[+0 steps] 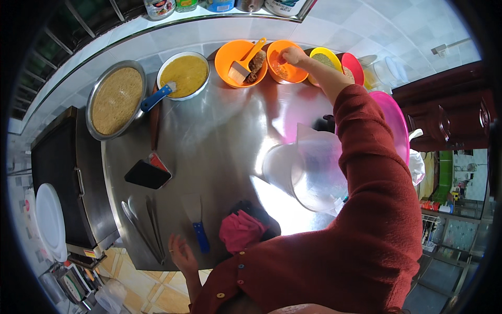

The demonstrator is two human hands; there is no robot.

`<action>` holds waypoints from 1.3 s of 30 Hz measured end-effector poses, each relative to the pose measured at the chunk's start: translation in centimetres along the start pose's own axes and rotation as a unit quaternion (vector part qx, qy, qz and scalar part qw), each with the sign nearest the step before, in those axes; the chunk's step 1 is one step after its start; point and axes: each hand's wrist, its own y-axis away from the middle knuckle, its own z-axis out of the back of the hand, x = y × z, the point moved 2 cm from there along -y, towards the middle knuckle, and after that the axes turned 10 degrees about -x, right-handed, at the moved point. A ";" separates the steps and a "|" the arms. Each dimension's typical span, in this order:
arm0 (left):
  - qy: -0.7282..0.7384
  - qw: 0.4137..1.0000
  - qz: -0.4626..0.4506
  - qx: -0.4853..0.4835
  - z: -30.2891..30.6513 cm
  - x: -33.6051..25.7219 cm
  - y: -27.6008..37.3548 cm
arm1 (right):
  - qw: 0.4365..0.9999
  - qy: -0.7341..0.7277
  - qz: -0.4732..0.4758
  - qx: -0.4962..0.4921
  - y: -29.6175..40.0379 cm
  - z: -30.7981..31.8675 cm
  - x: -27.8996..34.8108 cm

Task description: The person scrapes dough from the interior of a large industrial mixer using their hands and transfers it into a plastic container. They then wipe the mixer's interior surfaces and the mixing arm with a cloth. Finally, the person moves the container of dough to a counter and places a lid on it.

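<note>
My right hand (292, 56) reaches into an orange bowl (300, 74) at the back of the steel table (219, 137). Some reddish crumbs lie inside it; my fingertips are partly hidden, and whether they pinch anything is unclear. To its left, a second orange bowl (223, 59) holds a flat brush (253, 53) and a brown lump. On the right, a yellow bowl (325, 50) contains greenish powder beside a red bowl (355, 64). My left hand (183, 253) hovers near the front edge with nothing in it, fingers apart, close to a blue-handled scraper (200, 231) and steel tongs (155, 231).
A metal basin (89, 117) of tan crumbs and a white bowl (190, 99) of yellow liquid stand back left; a blue-handled tool (157, 98) rests across the latter. A phone (147, 174), a pink cloth (242, 230) and a clear plastic container (313, 168) occupy the table. A black griddle (55, 145) adjoins it.
</note>
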 end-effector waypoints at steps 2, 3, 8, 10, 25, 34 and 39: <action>0.006 1.000 -0.003 -0.004 -0.1 0.0 0.2 | 0.979 -0.177 -0.081 -0.059 0.9 1.2 1.0; 0.008 1.000 -0.007 -0.006 -0.2 0.0 0.1 | 0.953 -0.265 -0.119 -0.090 1.6 1.7 1.6; 0.007 1.000 -0.010 0.008 -0.4 -1.0 0.1 | 0.851 -0.457 -0.203 -0.159 2.6 2.8 2.2; 0.005 1.000 -0.016 0.005 -0.2 -1.2 0.2 | 0.812 -0.520 -0.230 -0.133 2.9 2.9 3.1; 0.023 0.988 -0.148 -0.032 3.1 -3.2 2.2 | 0.493 -0.867 -0.065 -0.037 9.6 13.6 12.0; 0.135 0.937 -0.297 0.123 0.2 -12.2 3.3 | 0.524 -0.810 0.191 -0.181 40.5 28.0 8.6; 0.194 0.883 -0.324 0.279 -6.5 -11.9 8.9 | 0.498 -0.820 0.235 -0.157 64.5 28.1 -0.6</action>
